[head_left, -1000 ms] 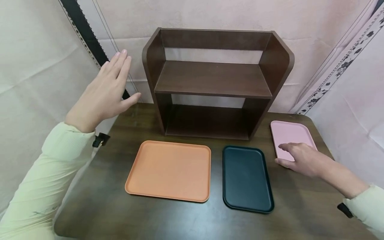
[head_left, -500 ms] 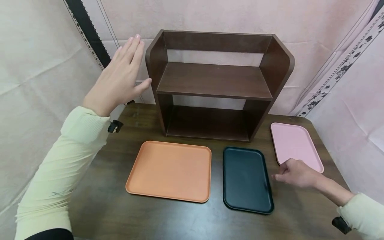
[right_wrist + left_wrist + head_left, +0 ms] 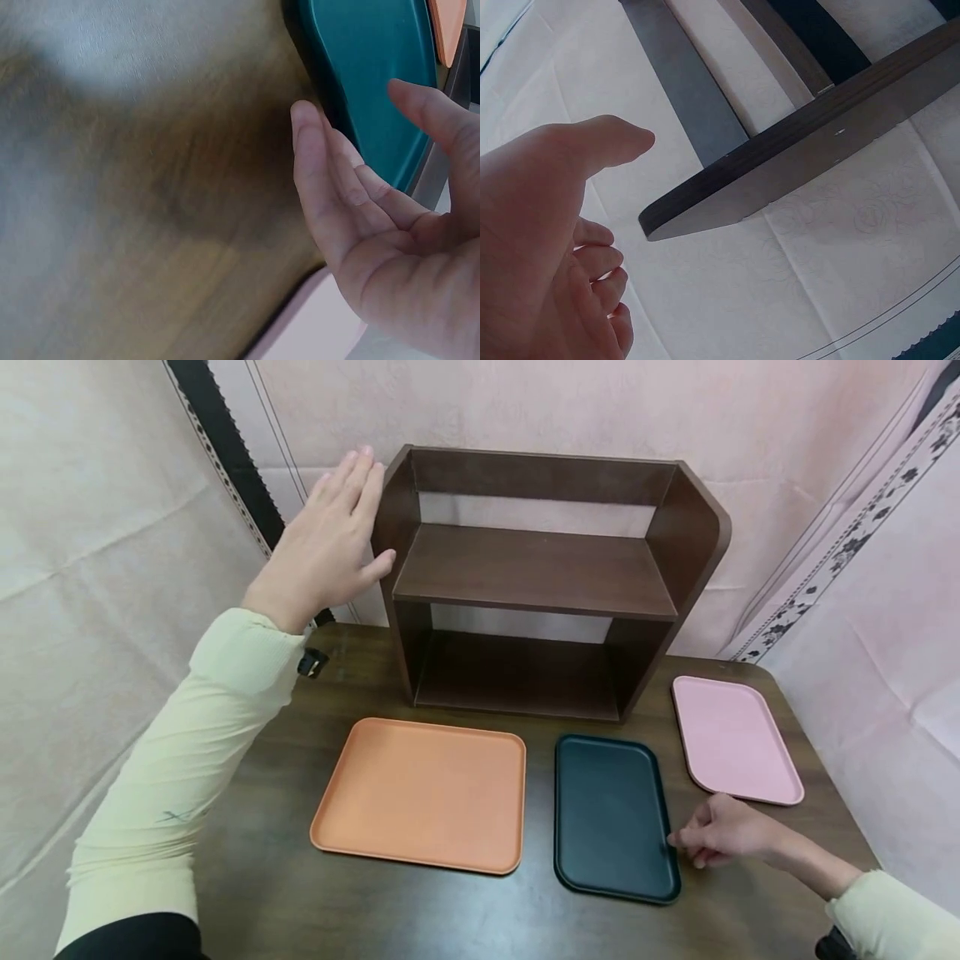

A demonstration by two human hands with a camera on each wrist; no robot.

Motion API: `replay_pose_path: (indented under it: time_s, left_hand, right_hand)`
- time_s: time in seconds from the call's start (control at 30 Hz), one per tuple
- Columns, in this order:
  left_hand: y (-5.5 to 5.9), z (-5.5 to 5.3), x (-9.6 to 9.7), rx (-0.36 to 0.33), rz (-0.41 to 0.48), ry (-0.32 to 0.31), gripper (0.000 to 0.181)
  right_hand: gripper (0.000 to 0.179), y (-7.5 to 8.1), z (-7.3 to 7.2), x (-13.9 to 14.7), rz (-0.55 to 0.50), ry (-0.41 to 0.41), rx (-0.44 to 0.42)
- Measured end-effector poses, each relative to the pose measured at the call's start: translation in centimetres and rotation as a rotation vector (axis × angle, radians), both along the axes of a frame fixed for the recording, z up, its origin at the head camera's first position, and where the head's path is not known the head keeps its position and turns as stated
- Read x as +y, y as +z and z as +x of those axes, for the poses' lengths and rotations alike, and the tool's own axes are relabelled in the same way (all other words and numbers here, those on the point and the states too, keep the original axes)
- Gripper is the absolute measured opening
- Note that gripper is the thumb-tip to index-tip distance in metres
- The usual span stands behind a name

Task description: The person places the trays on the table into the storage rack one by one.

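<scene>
A dark green tray (image 3: 615, 818) lies flat on the table, its long side running away from me. At its right edge is my right hand (image 3: 723, 833). In the right wrist view the thumb (image 3: 416, 105) reaches over the tray's surface while the other fingers (image 3: 330, 172) extend beside its outer edge, with a gap between thumb and fingers. My left hand (image 3: 322, 539) is raised with straight fingers and nothing in it, close by the left side panel of a brown two-tier shelf (image 3: 536, 568). The left wrist view shows its thumb (image 3: 622, 142) apart from the panel.
An orange tray (image 3: 420, 793) lies left of the green one, in front of the shelf. Behind my right hand, a pink tray (image 3: 735, 739) sits near the right edge of the brown table (image 3: 315, 910). Pale cloth (image 3: 862, 718) hangs around the table.
My right hand has moved from over the pink tray toward me and left, to the green tray's edge. My left hand has shifted right, toward the shelf's side.
</scene>
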State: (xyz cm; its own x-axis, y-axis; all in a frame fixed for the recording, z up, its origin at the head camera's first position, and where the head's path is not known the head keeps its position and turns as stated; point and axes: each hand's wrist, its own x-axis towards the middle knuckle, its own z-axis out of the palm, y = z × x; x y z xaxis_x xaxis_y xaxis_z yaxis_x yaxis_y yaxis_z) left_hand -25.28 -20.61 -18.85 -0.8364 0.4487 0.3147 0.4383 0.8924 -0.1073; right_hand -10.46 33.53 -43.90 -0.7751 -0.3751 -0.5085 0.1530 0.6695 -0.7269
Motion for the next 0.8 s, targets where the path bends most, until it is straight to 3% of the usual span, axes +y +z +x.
replay_pose_path:
  time_s: [0.33,0.8]
  left_hand:
    - [-0.4,-1.4,0.5,-0.04,-0.015,0.033,0.089]
    - [-1.6,-2.3,0.2,0.042,-0.08,0.014,0.086]
  right_hand:
    - [0.026,-1.2,0.7,-0.9,-0.019,-0.043,-0.022]
    - [0.015,-2.8,0.8,-1.1,-0.009,-0.109,-0.061]
